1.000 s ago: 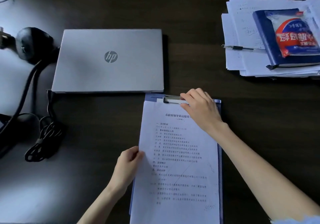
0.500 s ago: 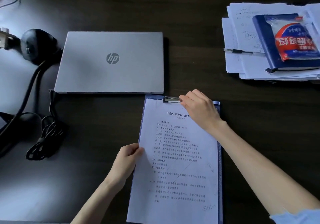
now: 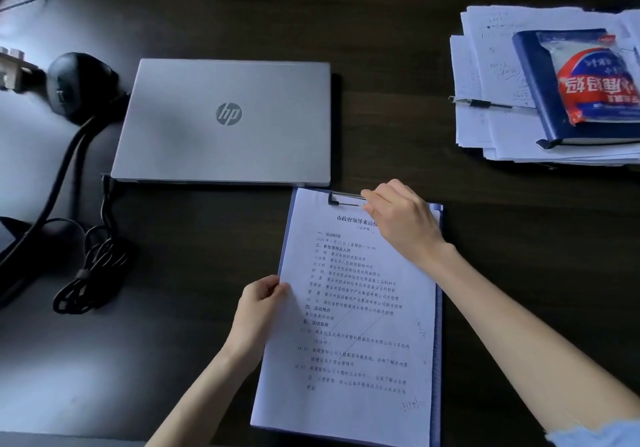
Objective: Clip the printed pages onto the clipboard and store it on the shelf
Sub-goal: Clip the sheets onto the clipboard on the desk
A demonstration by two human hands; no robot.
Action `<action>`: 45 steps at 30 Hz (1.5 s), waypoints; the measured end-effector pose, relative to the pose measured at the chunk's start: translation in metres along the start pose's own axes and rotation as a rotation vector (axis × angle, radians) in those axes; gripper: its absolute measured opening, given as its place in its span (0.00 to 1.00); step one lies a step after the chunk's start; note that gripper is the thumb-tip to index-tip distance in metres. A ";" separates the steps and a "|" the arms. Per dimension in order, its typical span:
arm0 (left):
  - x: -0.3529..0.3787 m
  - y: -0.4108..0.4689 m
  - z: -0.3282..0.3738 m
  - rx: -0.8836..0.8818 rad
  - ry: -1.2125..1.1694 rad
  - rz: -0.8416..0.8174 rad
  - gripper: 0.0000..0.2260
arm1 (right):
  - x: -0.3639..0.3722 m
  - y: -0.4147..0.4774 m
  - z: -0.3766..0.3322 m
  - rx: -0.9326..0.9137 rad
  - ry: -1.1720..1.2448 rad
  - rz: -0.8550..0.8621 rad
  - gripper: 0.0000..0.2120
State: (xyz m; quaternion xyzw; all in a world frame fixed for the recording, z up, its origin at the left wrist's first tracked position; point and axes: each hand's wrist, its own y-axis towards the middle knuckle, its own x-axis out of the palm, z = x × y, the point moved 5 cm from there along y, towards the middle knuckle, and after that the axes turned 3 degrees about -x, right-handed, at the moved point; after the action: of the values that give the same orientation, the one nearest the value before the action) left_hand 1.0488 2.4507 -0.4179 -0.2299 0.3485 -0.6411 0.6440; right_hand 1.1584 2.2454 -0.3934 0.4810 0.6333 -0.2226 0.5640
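White printed pages (image 3: 349, 329) lie on a blue clipboard (image 3: 437, 325) on the dark desk, just in front of the laptop. The pages' top edge sits under the metal clip (image 3: 344, 199) at the board's top. My right hand (image 3: 403, 219) rests over the top right of the pages, fingers gripping the clip's right end. Pinching the pages' left edge at mid-height is my left hand (image 3: 258, 311). The board's blue edge shows mainly along the right side. No shelf is in view.
A closed silver laptop (image 3: 225, 121) lies behind the clipboard. At the left are a black round device (image 3: 78, 86) and coiled black cables (image 3: 90, 270). A paper stack (image 3: 485, 76) with a pen (image 3: 479, 103), a blue notebook (image 3: 535, 93) and a packet (image 3: 595, 76) sits at the far right.
The pages have slid up so their top edge now lies under the clip. My right hand stays on the clip and my left hand keeps its hold on the left edge.
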 end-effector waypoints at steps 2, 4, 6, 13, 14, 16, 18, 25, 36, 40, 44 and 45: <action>0.001 -0.001 0.000 0.021 0.020 0.050 0.10 | 0.001 -0.001 0.001 -0.006 0.000 -0.004 0.08; 0.002 -0.001 0.000 0.044 0.037 0.104 0.10 | 0.001 0.000 0.002 -0.012 -0.006 -0.007 0.08; 0.003 -0.001 -0.002 0.052 0.037 0.143 0.11 | 0.000 -0.001 0.002 -0.016 -0.013 -0.002 0.08; 0.003 -0.005 -0.008 0.064 -0.011 0.256 0.09 | 0.005 -0.004 0.003 -0.016 -0.030 0.005 0.10; 0.003 -0.007 -0.007 0.076 -0.028 0.268 0.08 | 0.006 -0.005 0.003 -0.008 -0.038 -0.001 0.10; 0.002 -0.011 -0.005 0.108 -0.051 0.279 0.07 | 0.007 -0.007 0.002 0.018 -0.050 -0.018 0.11; 0.002 -0.013 -0.003 0.149 -0.027 0.257 0.09 | 0.006 -0.008 0.002 0.081 -0.024 -0.037 0.14; -0.018 -0.008 0.001 0.177 0.053 0.244 0.14 | -0.026 -0.070 0.003 0.688 0.402 0.066 0.27; -0.024 0.006 0.008 0.027 -0.151 0.014 0.14 | -0.034 -0.169 -0.021 1.414 1.210 0.066 0.25; -0.017 0.010 0.007 0.099 -0.054 0.055 0.17 | -0.030 -0.170 -0.018 1.474 1.255 0.213 0.22; -0.014 0.013 0.003 0.146 -0.053 0.103 0.16 | -0.026 -0.169 -0.022 1.428 1.219 0.305 0.21; -0.014 0.014 0.003 0.156 -0.048 0.106 0.16 | -0.025 -0.168 -0.023 1.416 1.200 0.328 0.20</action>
State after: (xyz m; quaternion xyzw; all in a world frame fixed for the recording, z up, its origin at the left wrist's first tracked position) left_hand 1.0609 2.4649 -0.4239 -0.1756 0.2939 -0.6255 0.7012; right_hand 0.9997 2.1821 -0.4078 0.8291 0.4600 -0.1886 -0.2557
